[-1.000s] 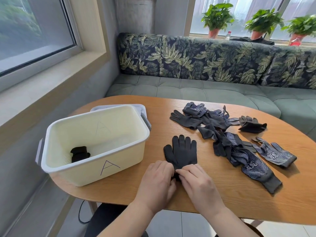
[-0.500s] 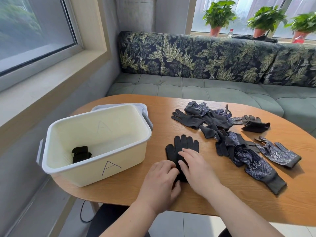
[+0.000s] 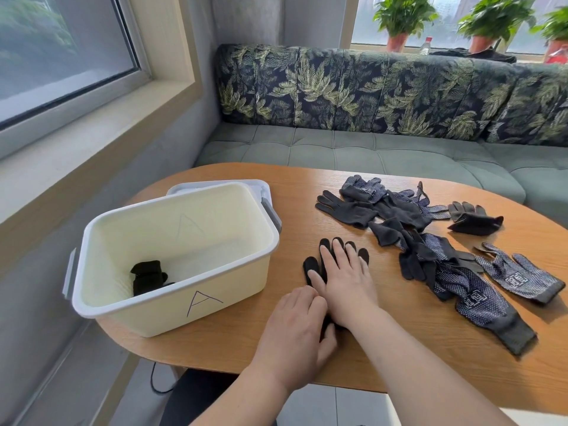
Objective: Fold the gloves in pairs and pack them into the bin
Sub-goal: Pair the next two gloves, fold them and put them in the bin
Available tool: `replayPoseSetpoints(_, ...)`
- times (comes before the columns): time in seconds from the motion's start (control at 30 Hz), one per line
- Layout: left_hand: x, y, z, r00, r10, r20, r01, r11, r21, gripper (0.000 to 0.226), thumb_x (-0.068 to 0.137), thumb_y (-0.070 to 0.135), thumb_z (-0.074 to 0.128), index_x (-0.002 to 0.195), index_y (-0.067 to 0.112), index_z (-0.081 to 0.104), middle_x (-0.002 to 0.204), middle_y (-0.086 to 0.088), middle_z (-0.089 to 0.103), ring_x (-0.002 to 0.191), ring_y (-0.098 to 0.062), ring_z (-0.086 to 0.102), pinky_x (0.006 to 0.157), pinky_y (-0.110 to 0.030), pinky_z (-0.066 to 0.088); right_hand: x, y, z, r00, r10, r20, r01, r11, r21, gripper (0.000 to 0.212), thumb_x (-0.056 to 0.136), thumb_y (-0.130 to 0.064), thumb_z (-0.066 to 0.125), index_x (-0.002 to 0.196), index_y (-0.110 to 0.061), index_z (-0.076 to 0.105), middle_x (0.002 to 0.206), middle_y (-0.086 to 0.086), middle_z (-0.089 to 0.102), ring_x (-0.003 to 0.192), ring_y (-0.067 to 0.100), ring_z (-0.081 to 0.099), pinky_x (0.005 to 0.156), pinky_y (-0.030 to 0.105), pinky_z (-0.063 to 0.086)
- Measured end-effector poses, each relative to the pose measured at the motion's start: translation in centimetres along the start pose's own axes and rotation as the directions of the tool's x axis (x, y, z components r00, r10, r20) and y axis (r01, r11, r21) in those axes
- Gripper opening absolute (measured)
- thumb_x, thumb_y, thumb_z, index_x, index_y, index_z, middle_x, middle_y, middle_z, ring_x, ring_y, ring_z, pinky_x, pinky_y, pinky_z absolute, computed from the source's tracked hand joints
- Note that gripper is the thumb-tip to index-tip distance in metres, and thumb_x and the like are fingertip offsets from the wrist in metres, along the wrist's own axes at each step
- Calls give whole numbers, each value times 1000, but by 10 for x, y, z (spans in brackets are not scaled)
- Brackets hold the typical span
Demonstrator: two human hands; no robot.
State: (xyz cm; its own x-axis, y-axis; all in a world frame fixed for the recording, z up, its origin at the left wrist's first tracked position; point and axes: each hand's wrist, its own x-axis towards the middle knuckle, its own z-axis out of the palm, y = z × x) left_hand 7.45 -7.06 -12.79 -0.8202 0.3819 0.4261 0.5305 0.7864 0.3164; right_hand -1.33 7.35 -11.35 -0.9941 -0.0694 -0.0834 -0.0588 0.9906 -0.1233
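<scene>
A: What is threatening to go wrong here?

B: The right hand (image 3: 344, 281) is lying flat at the centre of the frame, fingers straight, pressing on the black glove (image 3: 311, 265). Just below it, the left hand (image 3: 295, 330) is curling its fingers at the cuff and seems to be pinching it. If the palm is pushing harder than the pinch is holding, I am expecting the knit to bunch or skew. Any second layer beneath would then be slipping out of line before the fold, though I cannot tell whether there is one.

A: Anything else?

B: The right forearm is lying close beside the long dotted glove (image 3: 479, 305) at lower right, whose cuff is sitting near the front edge of the table (image 3: 399, 364). A careless sweep toward the bin (image 3: 239, 290) at lower left could be dragging that glove off.

A: And the numbers?

B: I am counting one bin, with one folded black bundle (image 3: 149, 276) lying on its floor and one grey lid-like panel (image 3: 261, 187) showing behind it. One black glove is lying under the hands. Right of centre, the tangled pile (image 3: 412, 238) is hiding its own total:
- Three dotted gloves are showing clearly.
- One dark folded glove (image 3: 475, 221) is lying apart at the pile's upper right.
- The plain black ones are overlapping too much to count.

Three potted plants (image 3: 402, 16) are standing along the sill at upper right.
</scene>
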Motion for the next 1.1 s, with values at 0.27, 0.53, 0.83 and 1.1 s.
replayPoseSetpoints(0.27, 0, 4, -5, 996, -89, 32, 89, 996, -17, 39, 96, 29, 55, 131, 14, 56, 138, -2, 49, 132, -25, 47, 112, -38, 43, 4, 7, 0, 999, -7, 38, 9, 999, -42, 77, 105, -70, 13, 169, -36, -10, 177, -2, -22, 164, 24, -20, 133, 48, -4)
replayPoseSetpoints(0.53, 3, 4, -5, 966, -167, 195, 180, 983, -46, 68, 106, 38, 35, 169, 18, 18, 175, 0, 23, 161, -11, 18, 133, -30, 7, -32, 16, 5, 996, -83, -26, 84, 996, 15, 82, 94, -68, -8, 170, -35, -9, 178, -4, -17, 164, 22, -17, 134, 46, -1)
replayPoseSetpoints(0.83, 5, 3, -7, 941, -210, 267, 206, 978, 41, 79, 104, 65, 35, 169, 26, 11, 177, 9, 11, 164, -10, -3, 134, -36, 8, -78, 68, 11, 990, -31, -141, 49, 991, 128, 72, 105, -67, 27, 168, -32, 22, 179, -9, 6, 165, 12, -10, 135, 42, 7)
replayPoseSetpoints(1.1, 6, 1, -9, 953, -167, 254, 168, 986, 19, 76, 105, 69, 34, 169, 29, 20, 177, 14, 5, 163, -7, -12, 134, -39, 5, -98, 74, 11, 982, -21, -189, 40, 994, 98, 77, 105, -72, 17, 171, -33, 8, 178, -14, -5, 162, 9, -22, 132, 37, -2)
